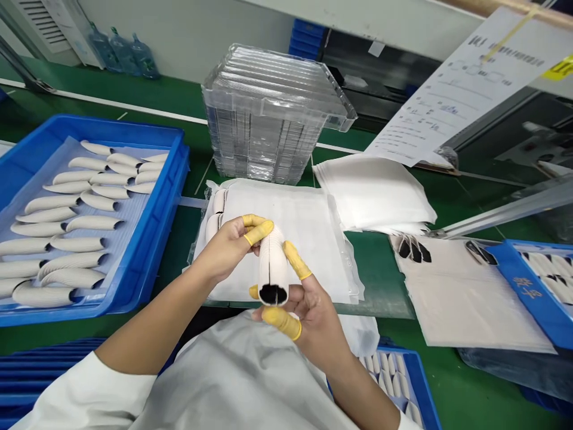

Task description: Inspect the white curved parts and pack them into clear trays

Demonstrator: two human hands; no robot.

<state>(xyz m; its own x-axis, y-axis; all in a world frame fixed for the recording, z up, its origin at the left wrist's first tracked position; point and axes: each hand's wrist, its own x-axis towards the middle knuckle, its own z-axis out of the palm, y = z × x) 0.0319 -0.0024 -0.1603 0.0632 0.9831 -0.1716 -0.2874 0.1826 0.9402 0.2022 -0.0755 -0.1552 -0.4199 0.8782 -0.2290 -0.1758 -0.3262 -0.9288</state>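
Over the bench (385,269), the left hand (226,251) and right hand (308,316) both grip a white ribbed tube (273,263).

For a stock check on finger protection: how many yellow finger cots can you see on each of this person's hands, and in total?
Left hand: 2 yellow finger cots
Right hand: 3
Total: 5

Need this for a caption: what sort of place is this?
Probably a factory production line: a green workbench, a blue tray of ribbed white sleeves, and yellow finger cots worn on the fingers.
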